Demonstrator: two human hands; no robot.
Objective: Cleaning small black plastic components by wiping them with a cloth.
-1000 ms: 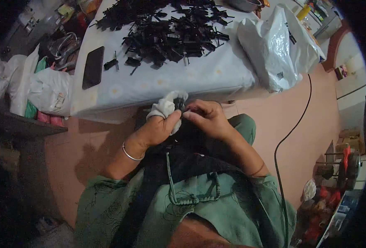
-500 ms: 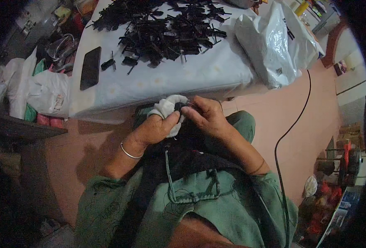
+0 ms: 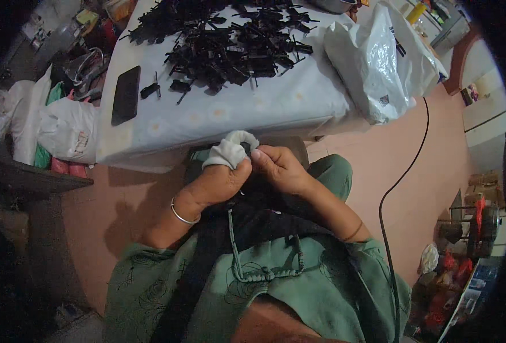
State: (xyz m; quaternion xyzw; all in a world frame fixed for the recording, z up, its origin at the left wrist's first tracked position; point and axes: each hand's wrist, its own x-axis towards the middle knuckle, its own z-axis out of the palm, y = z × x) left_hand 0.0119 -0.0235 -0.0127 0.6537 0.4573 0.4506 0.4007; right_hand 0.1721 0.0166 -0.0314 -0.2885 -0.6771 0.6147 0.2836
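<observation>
In front of the table edge, over my lap, both hands meet at a bunched white cloth (image 3: 228,151). My left hand (image 3: 225,178) is closed around it; the cloth covers most of its fingers, and the thumb presses on top. My right hand (image 3: 282,168) pinches at the cloth's right side, thumb against curled fingers. A small dark piece (image 3: 246,147) shows between the hands within the cloth's curve; its kind is too hidden to make out. What the right fingertips grip cannot be seen clearly.
A heap of small black plastic parts (image 3: 221,48) covers the far half of the white-clothed table (image 3: 253,108). A black phone (image 3: 126,95) lies at its left, a white plastic bag (image 3: 367,68) at its right. A black cable (image 3: 404,166) runs down the right side.
My right fingers have curled in closer, and my left hand has turned slightly. Less of the dark piece shows, and the cloth's lower part is now hidden behind my left hand.
</observation>
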